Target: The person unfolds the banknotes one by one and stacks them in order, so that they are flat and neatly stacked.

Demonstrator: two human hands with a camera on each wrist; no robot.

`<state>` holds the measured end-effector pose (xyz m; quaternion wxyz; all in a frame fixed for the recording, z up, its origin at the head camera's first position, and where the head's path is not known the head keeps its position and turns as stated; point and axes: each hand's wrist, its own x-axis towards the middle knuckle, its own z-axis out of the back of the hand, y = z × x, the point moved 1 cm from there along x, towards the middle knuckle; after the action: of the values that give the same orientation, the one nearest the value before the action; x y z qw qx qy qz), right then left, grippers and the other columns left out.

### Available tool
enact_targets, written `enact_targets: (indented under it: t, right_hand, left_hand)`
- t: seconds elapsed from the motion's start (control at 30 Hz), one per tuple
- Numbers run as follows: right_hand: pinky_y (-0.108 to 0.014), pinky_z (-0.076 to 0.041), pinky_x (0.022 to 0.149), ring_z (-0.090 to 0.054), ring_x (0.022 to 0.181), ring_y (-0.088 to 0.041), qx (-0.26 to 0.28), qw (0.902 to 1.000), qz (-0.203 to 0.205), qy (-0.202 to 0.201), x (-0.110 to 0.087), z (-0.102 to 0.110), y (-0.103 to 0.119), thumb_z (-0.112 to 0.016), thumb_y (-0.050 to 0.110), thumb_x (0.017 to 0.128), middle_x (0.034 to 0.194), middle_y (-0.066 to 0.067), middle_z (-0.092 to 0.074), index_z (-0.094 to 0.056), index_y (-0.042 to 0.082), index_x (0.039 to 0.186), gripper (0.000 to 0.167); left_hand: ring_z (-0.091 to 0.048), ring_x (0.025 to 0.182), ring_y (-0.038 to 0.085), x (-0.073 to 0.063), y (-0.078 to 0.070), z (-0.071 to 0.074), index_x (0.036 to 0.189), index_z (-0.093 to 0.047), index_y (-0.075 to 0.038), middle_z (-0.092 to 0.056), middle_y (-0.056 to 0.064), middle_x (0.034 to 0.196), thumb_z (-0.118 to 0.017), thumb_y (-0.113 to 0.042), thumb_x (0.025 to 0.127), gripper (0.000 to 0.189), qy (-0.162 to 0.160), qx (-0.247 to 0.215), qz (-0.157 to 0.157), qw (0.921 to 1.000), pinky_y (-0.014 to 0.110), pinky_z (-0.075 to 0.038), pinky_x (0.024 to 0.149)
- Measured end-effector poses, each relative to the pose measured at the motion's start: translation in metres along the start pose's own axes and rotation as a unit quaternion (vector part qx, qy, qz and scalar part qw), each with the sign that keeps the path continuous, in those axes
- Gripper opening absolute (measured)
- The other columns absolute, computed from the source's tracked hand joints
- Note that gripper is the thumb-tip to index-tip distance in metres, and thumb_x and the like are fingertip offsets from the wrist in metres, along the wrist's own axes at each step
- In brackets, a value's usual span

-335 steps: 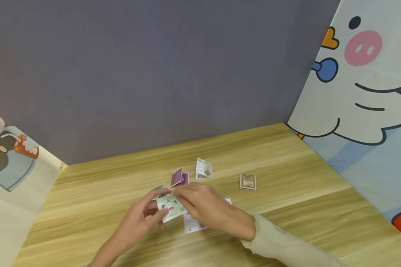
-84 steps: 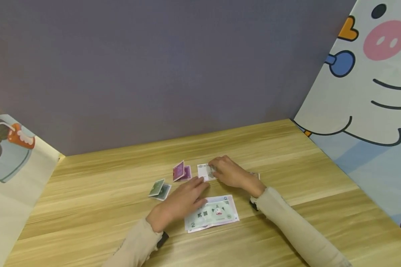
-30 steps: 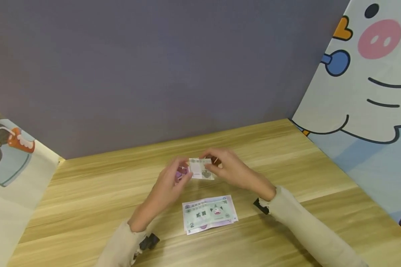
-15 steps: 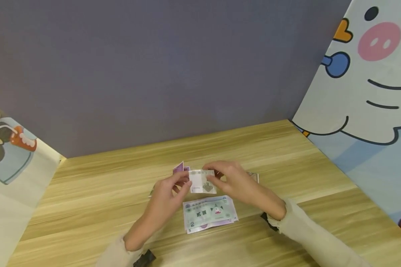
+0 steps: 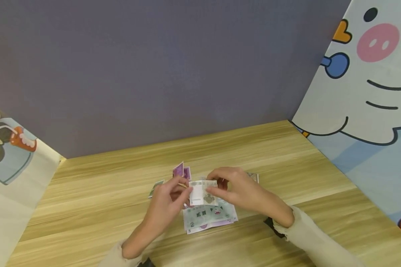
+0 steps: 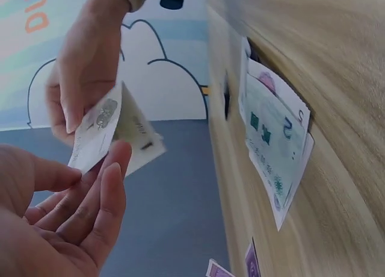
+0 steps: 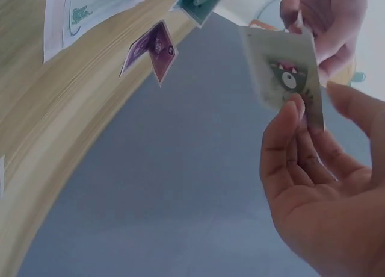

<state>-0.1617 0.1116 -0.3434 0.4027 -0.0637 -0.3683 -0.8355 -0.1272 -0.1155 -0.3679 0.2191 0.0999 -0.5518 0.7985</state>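
Both hands hold a whitish play banknote, marked 1 and creased down the middle, just above a pile of flattened notes. My left hand (image 5: pixel 165 202) pinches the whitish banknote (image 5: pixel 196 195) at its left edge, thumb in front. At the right edge, my right hand (image 5: pixel 242 188) grips it between thumb and fingers. A folded-over flap shows behind the note in the left wrist view, and a one-eyed monster print in the right wrist view. The green banknote (image 5: pixel 204 217) marked 2 lies on a purple banknote (image 5: pixel 196 230) marked 5; the held note hides part of both.
A folded purple note (image 5: pixel 178 169) stands half-open behind my left hand. Beside it is a folded green note (image 5: pixel 156 188), partly covered by that hand. A folded brownish note (image 5: pixel 255 177) peeks out behind my right hand. A grey wall (image 5: pixel 173 74) rises behind the wooden table (image 5: pixel 97 207).
Earlier the hands unfolded the green note, and it came to lie on the purple one. They then lifted the whitish note from the back and brought it nearer, over the pile.
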Motion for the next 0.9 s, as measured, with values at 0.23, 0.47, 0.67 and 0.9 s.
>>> enact_targets:
  t: [0.23, 0.47, 0.67, 0.9]
  right_hand:
    - [-0.041, -0.048, 0.092, -0.053, 0.104, -0.012, -0.036, 0.9990, -0.007, -0.026, -0.003, 0.007, -0.005, -0.078, 0.031, 0.087, 0.105, 0.009, -0.060, -0.071, 0.021, 0.092, 0.013]
    - [-0.026, -0.056, 0.070, -0.062, 0.077, 0.001, 0.008, 0.9995, -0.003, 0.032, -0.003, 0.008, -0.005, -0.075, 0.024, 0.090, 0.086, 0.013, -0.069, -0.071, 0.018, 0.093, 0.008]
    - [-0.020, -0.054, 0.059, -0.060, 0.067, 0.002, 0.019, 0.9971, -0.043, 0.059, -0.005, 0.003, -0.008, -0.074, 0.020, 0.091, 0.084, 0.010, -0.070, -0.072, 0.015, 0.097, 0.008]
    - [-0.021, -0.054, 0.061, -0.060, 0.064, 0.001, 0.028, 0.9864, -0.095, 0.132, -0.009, -0.014, -0.021, -0.072, 0.019, 0.092, 0.082, 0.012, -0.068, -0.071, 0.016, 0.098, 0.006]
  left_hand:
    - [-0.064, 0.054, 0.009, -0.006, -0.008, 0.008, 0.096, -0.064, 0.000, -0.073, 0.007, 0.075, -0.067, -0.002, 0.093, 0.005, 0.004, -0.026, 0.029, 0.9992, 0.033, -0.056, 0.047]
    - [-0.063, 0.051, 0.010, -0.009, -0.006, 0.009, 0.096, -0.064, -0.001, -0.072, 0.004, 0.074, -0.067, -0.003, 0.093, 0.004, 0.022, -0.014, 0.055, 0.9981, 0.033, -0.055, 0.046]
    - [-0.066, 0.052, 0.017, -0.012, -0.001, 0.007, 0.098, -0.063, -0.004, -0.072, 0.002, 0.073, -0.065, -0.005, 0.095, 0.004, 0.070, -0.004, 0.095, 0.9930, 0.031, -0.053, 0.046]
    - [-0.065, 0.052, 0.027, -0.015, 0.013, 0.002, 0.092, -0.061, -0.002, -0.068, 0.003, 0.067, -0.064, -0.004, 0.095, 0.005, 0.137, 0.025, 0.148, 0.9791, 0.020, -0.043, 0.039]
